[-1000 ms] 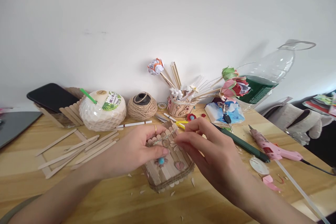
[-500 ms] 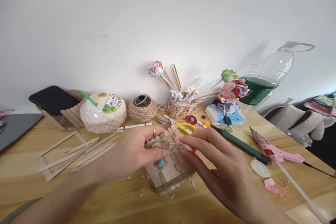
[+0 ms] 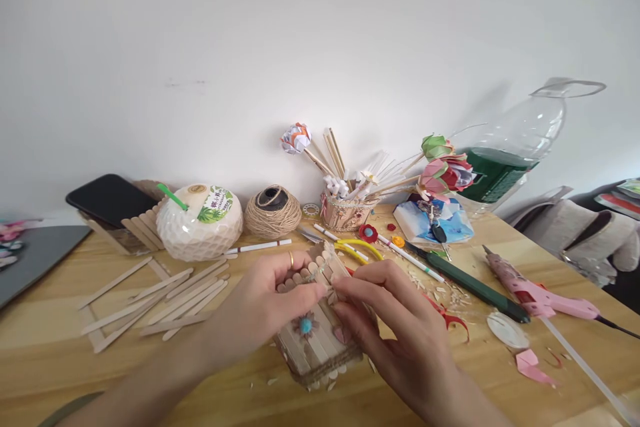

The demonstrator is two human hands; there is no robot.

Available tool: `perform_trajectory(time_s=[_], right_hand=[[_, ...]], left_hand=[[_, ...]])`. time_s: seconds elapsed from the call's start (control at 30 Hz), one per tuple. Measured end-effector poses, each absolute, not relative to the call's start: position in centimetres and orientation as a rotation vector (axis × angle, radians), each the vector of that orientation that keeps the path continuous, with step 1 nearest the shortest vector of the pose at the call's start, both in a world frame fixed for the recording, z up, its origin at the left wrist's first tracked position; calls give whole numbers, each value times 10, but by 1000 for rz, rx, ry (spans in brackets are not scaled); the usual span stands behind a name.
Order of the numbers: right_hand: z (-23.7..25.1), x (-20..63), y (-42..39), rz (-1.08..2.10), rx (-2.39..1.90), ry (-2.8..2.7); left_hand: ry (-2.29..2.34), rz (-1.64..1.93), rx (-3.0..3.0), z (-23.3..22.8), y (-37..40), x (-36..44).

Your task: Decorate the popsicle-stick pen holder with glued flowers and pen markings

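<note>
The stick box (image 3: 313, 333) lies on its side near the front edge of the tabletop (image 3: 60, 360), about midway along it. Both hands cover its upper wall, so the decoration there is hard to make out; only a thin pale strand shows between the fingertips. The far rim and much of the right wall are hidden. Both forearms are cut off by the lower edge of the view.

The left hand (image 3: 260, 300) enters from the front left, palm turned inward, fingers curled over the box's upper left rim, thumb pressed on the top face. It grips the box. A ring sits on one finger. The right hand (image 3: 400, 327) enters from the front right, fingers bent, thumb and forefinger pinched together on the strand at the top face of the box.

The box's long axis runs from the front edge toward the back, tilted slightly right. Its twine-wrapped base points to the front edge. A blue-centred flower (image 3: 305, 325) faces up.

Loose craft sticks (image 3: 155, 293) lie to the left. A pink glue gun (image 3: 537, 290) lies toward the right edge.
</note>
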State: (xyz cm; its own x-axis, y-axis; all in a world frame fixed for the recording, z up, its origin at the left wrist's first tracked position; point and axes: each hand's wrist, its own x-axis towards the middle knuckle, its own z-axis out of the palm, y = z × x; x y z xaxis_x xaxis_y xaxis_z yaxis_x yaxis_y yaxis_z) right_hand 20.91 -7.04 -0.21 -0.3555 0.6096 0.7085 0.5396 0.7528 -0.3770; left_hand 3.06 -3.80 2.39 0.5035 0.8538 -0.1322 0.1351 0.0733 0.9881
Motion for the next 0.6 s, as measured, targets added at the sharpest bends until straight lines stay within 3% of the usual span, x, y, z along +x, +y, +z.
perform_trajectory(time_s=[0.6], right_hand=[[-2,212,-69,-75,-801,-2168]], left_hand=[[914,670,1367,23,-40,33]])
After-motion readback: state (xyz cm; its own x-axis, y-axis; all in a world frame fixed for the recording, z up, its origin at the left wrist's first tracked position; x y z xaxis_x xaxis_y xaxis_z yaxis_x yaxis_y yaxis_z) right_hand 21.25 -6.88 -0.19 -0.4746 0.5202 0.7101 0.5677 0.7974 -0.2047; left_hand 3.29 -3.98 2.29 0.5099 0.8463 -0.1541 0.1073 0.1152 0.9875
